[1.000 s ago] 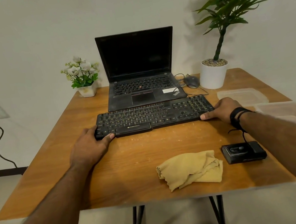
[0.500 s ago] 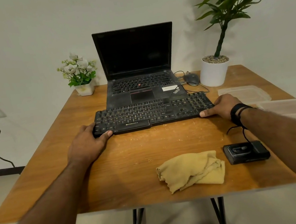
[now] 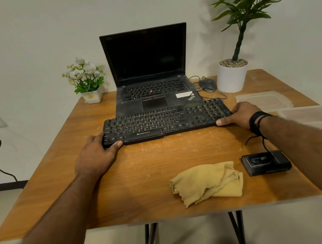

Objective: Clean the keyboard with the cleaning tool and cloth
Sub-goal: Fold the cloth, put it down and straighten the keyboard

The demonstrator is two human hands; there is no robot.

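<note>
The wooden table (image 3: 139, 179) carries everything, and the keyboard (image 3: 166, 122) lies across its middle with its long axis running left to right, square to the person and well ahead of them, its far edge just in front of the open laptop (image 3: 150, 75). Each end of it has a hand on it: the left hand (image 3: 95, 152) holds the near left corner, thumb lying along the front edge and fingers curled over the end keys, while the right hand (image 3: 238, 115) holds the right end, thumb flat on the table against the front edge and fingers wrapped round the side. So the keyboard is gripped at both ends at once, and neither hand is nearer than the other.

What the next step turns on, I'd judge, is that the cleaning things sit on the near side, towards the person's right. The yellow cloth (image 3: 208, 182) lies crumpled close to the table's front edge, and the small black cleaning tool (image 3: 265, 162) sits just beside it to the right, under the right forearm. The right hand is much the nearer to both; it would have to let go and draw back.

The keyboard is black and looks dusty, with pale specks among the keys. Similar crumbs dot the table just in front of it.
</note>
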